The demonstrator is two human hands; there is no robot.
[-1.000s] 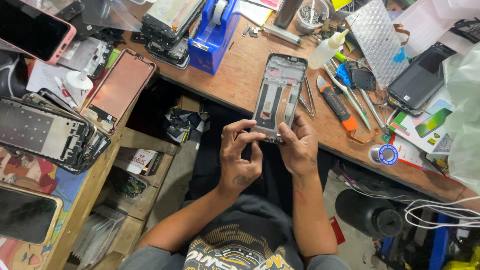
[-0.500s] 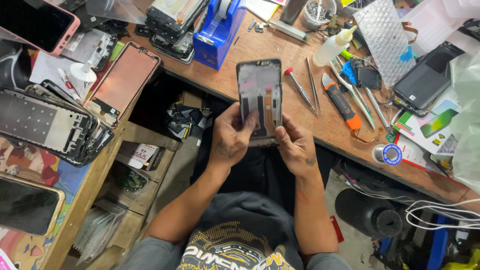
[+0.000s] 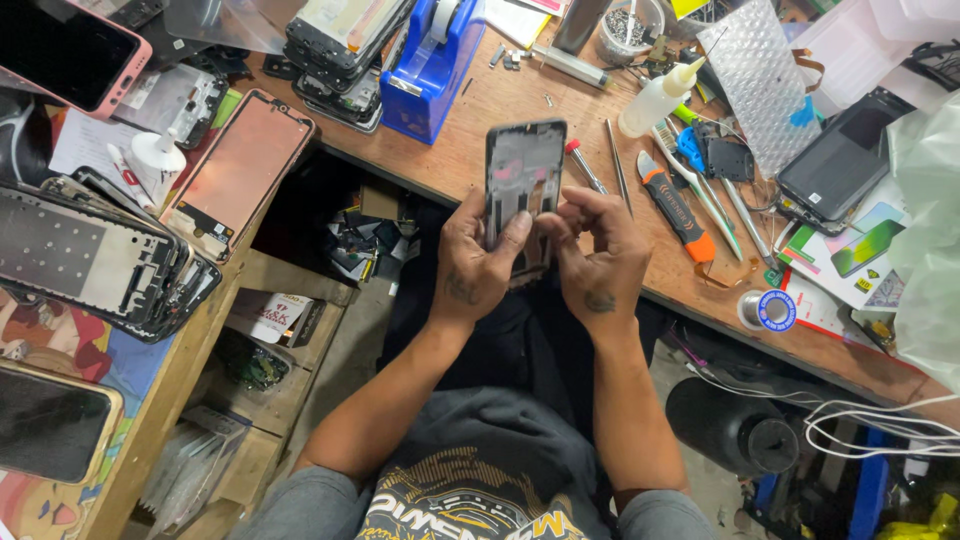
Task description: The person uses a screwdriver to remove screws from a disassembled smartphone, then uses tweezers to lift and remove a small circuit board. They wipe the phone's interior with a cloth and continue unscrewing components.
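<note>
Raised from the bench, the phone frame [image 3: 524,170] stands upright between left hand [image 3: 478,262] and right hand [image 3: 598,258].

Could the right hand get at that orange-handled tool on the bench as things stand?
Probably yes, but not freely: the right hand is busy on the phone frame that both hands hold. The orange-handled tool lies uncovered on the bench just to its right, nothing in between. It would have to let go first.
</note>
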